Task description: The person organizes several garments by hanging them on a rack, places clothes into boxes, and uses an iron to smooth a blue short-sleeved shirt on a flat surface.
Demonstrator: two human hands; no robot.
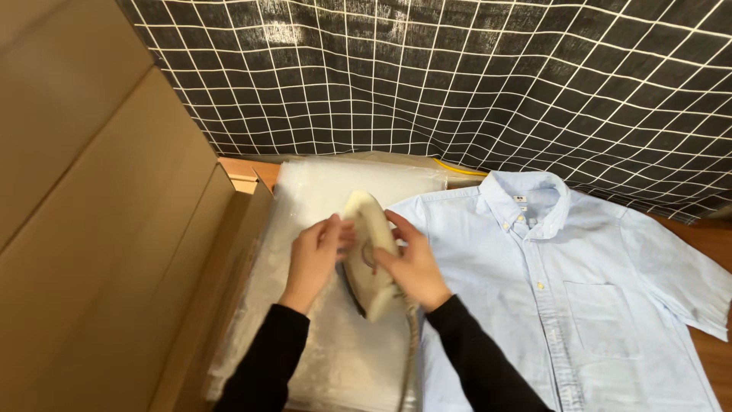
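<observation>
Iron (371, 255) between both hands, over clear plastic sheet (320, 320), just left of blue shirt (564, 305). Long axis away from body, tip far. Right hand (412, 267) wrapped on handle; left hand (316, 255) open, touching left side.

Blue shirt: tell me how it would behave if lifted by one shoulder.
The shirt would probably go floppy and sag, since it is thin cloth lying flat with soft creases. It looks light for its spread. Pushed, it would likely bunch up rather than slide, as part of it rests on the wooden table and its left edge lies beside the iron.
</observation>
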